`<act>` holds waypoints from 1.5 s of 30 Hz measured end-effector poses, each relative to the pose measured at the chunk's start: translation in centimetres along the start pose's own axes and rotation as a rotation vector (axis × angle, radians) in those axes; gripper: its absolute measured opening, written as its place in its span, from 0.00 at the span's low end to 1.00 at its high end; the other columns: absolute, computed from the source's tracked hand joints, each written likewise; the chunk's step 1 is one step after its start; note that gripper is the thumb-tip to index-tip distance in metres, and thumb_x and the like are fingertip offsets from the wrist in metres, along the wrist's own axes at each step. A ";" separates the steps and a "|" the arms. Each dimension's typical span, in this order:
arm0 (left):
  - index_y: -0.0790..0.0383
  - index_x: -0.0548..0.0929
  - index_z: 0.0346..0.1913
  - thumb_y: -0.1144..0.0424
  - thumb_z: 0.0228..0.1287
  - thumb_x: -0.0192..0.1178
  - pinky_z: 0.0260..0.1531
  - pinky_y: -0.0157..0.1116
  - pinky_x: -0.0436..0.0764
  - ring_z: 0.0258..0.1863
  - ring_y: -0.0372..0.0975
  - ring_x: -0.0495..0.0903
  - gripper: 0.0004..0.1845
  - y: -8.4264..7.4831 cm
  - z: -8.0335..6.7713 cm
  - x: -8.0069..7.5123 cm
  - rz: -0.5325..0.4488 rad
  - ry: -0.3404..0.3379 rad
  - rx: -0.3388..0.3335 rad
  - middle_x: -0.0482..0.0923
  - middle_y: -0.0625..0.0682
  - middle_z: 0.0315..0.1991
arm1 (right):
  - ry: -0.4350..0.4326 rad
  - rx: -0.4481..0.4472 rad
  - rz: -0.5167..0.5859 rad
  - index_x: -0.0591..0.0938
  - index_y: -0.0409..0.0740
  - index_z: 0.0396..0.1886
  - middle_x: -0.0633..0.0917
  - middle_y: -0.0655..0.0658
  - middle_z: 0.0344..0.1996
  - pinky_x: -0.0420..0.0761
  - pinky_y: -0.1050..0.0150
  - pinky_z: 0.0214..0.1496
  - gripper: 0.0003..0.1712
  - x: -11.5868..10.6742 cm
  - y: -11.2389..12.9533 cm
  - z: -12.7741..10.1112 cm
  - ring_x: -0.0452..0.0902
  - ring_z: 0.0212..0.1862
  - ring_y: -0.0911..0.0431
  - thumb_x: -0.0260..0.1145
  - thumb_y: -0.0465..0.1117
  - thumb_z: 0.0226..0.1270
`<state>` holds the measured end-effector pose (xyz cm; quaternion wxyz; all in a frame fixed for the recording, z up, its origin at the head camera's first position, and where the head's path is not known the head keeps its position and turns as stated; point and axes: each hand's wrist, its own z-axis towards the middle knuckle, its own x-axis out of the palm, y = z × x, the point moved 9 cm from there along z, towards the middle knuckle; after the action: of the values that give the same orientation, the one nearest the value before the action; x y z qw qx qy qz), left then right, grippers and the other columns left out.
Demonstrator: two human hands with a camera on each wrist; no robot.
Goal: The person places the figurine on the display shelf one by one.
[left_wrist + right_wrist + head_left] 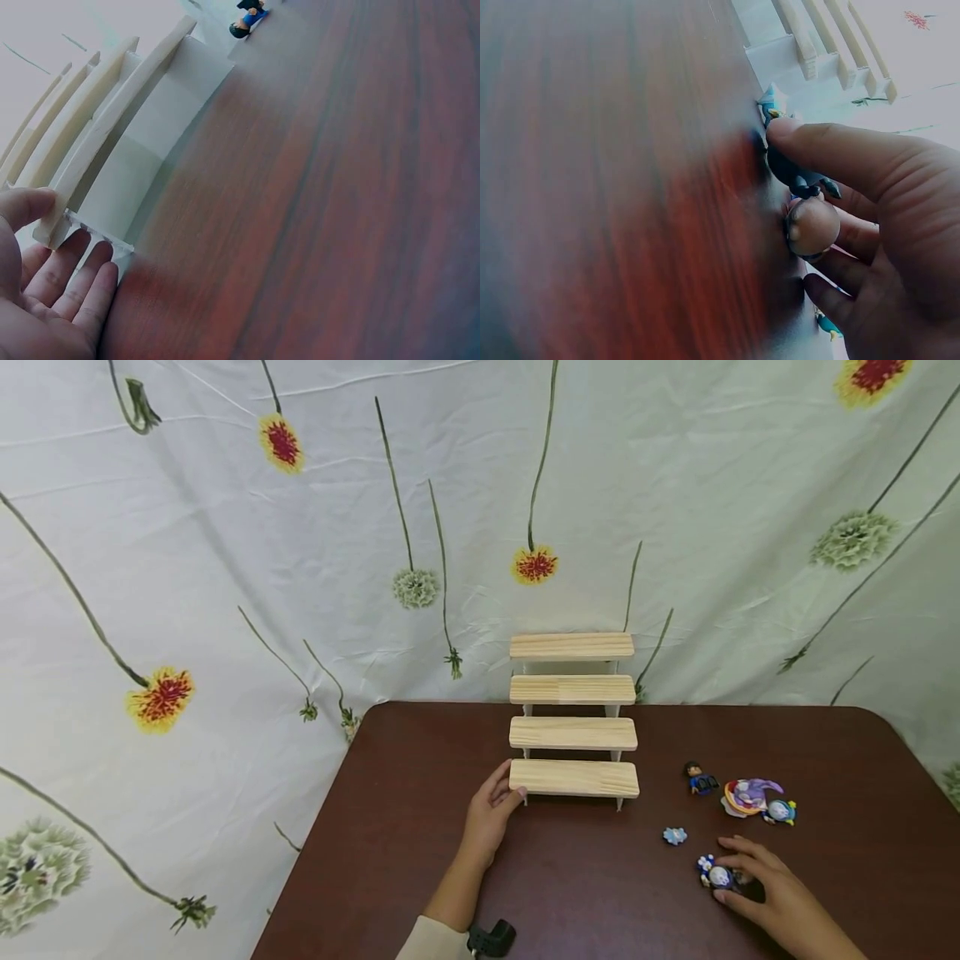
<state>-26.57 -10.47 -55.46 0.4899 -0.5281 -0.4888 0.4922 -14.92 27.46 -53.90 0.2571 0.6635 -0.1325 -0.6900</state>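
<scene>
A small wooden display stand with several steps (pixel 573 777) stands near the table's back edge. My left hand (pixel 487 817) grips the left end of its lowest board, thumb over the top and fingers beneath, as the left wrist view shows. Toward the right front, my right hand (pixel 772 887) pinches a small blue-and-white toy figurine (pixel 722 877) between thumb and fingers at table level. In the right wrist view the thumb lies against the dark blue figurine (pixel 784 166). Beside it, a rounded brownish part (pixel 814 227) sits near the fingers; whether they are joined I cannot tell.
Left of the right hand lies a light-blue flower-shaped piece (pixel 675 836). Farther back are a dark-haired toy figure (pixel 701 778), a purple-and-white toy (pixel 750 796) and a blue-yellow figurine (pixel 782 812). A flower-printed cloth (pixel 337 527) hangs behind the brown table (pixel 420 760).
</scene>
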 end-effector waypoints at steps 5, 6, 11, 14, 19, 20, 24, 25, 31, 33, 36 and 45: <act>0.56 0.66 0.77 0.58 0.69 0.65 0.59 0.35 0.79 0.58 0.44 0.82 0.35 0.0 0.2 0.1 -0.026 0.012 0.000 0.81 0.60 0.61 | -0.107 -0.059 0.045 0.86 0.57 0.47 0.80 0.45 0.60 0.65 0.84 0.50 0.19 -0.8 0.4 0.0 0.58 0.62 0.82 0.80 0.47 0.55; 0.57 0.66 0.77 0.58 0.70 0.65 0.58 0.34 0.79 0.58 0.44 0.82 0.35 0.0 0.2 0.1 -0.030 0.012 0.002 0.81 0.60 0.61 | -0.136 -0.083 0.060 0.86 0.56 0.47 0.81 0.45 0.58 0.61 0.88 0.49 0.19 -1.0 0.6 0.0 0.53 0.60 0.87 0.80 0.45 0.54; 0.57 0.66 0.77 0.59 0.70 0.65 0.58 0.35 0.79 0.57 0.44 0.82 0.35 0.0 0.2 0.0 -0.027 -0.002 0.002 0.81 0.61 0.61 | -0.154 -0.107 0.094 0.87 0.53 0.48 0.81 0.45 0.57 0.56 0.90 0.51 0.19 -1.2 0.9 0.1 0.52 0.62 0.87 0.79 0.43 0.56; 0.56 0.67 0.76 0.59 0.69 0.66 0.60 0.38 0.79 0.58 0.45 0.82 0.35 0.0 0.1 -0.1 -0.023 -0.005 -0.004 0.82 0.60 0.61 | -0.089 -0.033 0.074 0.86 0.48 0.53 0.80 0.42 0.59 0.69 0.77 0.55 0.20 -1.1 0.5 0.4 0.63 0.67 0.68 0.76 0.47 0.62; 0.56 0.66 0.76 0.58 0.69 0.66 0.60 0.39 0.79 0.58 0.45 0.82 0.36 0.2 0.1 0.0 -0.026 0.003 -0.007 0.82 0.60 0.61 | -0.105 -0.004 0.054 0.85 0.43 0.57 0.80 0.40 0.57 0.75 0.67 0.45 0.23 -1.6 0.7 0.6 0.71 0.51 0.59 0.74 0.45 0.64; 0.56 0.66 0.77 0.58 0.69 0.66 0.60 0.38 0.79 0.58 0.45 0.82 0.36 0.3 0.1 0.1 -0.029 0.004 -0.009 0.82 0.60 0.61 | -0.136 -0.024 0.068 0.85 0.43 0.57 0.81 0.41 0.55 0.71 0.72 0.44 0.23 -1.9 1.0 0.6 0.70 0.48 0.62 0.75 0.44 0.63; 0.57 0.65 0.77 0.58 0.70 0.65 0.59 0.38 0.80 0.57 0.45 0.82 0.35 0.3 0.1 0.0 -0.010 0.001 0.001 0.81 0.61 0.61 | -0.236 -0.095 0.122 0.85 0.47 0.55 0.80 0.51 0.44 0.59 0.79 0.37 0.23 -2.7 1.9 0.7 0.65 0.38 0.71 0.77 0.38 0.59; 0.57 0.66 0.77 0.58 0.70 0.65 0.59 0.38 0.80 0.57 0.45 0.82 0.35 0.3 0.0 0.0 -0.008 -0.001 0.001 0.81 0.61 0.61 | -0.244 -0.102 0.132 0.85 0.48 0.55 0.79 0.53 0.41 0.59 0.79 0.37 0.23 -2.8 2.0 0.8 0.65 0.37 0.71 0.77 0.37 0.58; 0.54 0.67 0.76 0.58 0.68 0.66 0.59 0.37 0.79 0.57 0.45 0.82 0.35 0.2 -0.1 -0.2 -0.010 -0.005 -0.005 0.82 0.60 0.60 | -0.203 -0.063 0.196 0.80 0.52 0.52 0.76 0.58 0.31 0.62 0.72 0.31 0.23 -2.6 1.9 1.1 0.67 0.31 0.70 0.77 0.36 0.59; 0.54 0.67 0.76 0.58 0.69 0.66 0.59 0.36 0.79 0.57 0.45 0.83 0.35 0.3 -0.1 -0.2 -0.009 -0.001 -0.006 0.83 0.60 0.60 | -0.210 -0.072 0.223 0.80 0.50 0.52 0.77 0.59 0.32 0.64 0.73 0.31 0.23 -2.6 1.8 1.1 0.68 0.32 0.70 0.77 0.35 0.58; 0.54 0.67 0.76 0.58 0.69 0.66 0.58 0.35 0.79 0.56 0.44 0.82 0.35 0.2 -0.2 -0.2 -0.015 0.002 -0.004 0.82 0.60 0.60 | -0.226 -0.101 0.258 0.81 0.50 0.53 0.80 0.61 0.37 0.67 0.77 0.37 0.24 -2.9 2.0 1.1 0.71 0.37 0.71 0.76 0.33 0.58; 0.55 0.66 0.77 0.58 0.70 0.65 0.57 0.33 0.79 0.55 0.42 0.82 0.35 0.2 -0.1 -0.2 0.004 0.001 -0.006 0.82 0.60 0.60 | -0.183 -0.067 0.290 0.80 0.49 0.59 0.79 0.67 0.51 0.67 0.85 0.48 0.22 -3.2 2.3 1.3 0.68 0.52 0.81 0.72 0.38 0.66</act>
<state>-26.51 -10.65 -55.63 0.4877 -0.5308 -0.4888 0.4914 -15.85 27.04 -49.91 0.3627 0.5631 -0.2265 -0.7071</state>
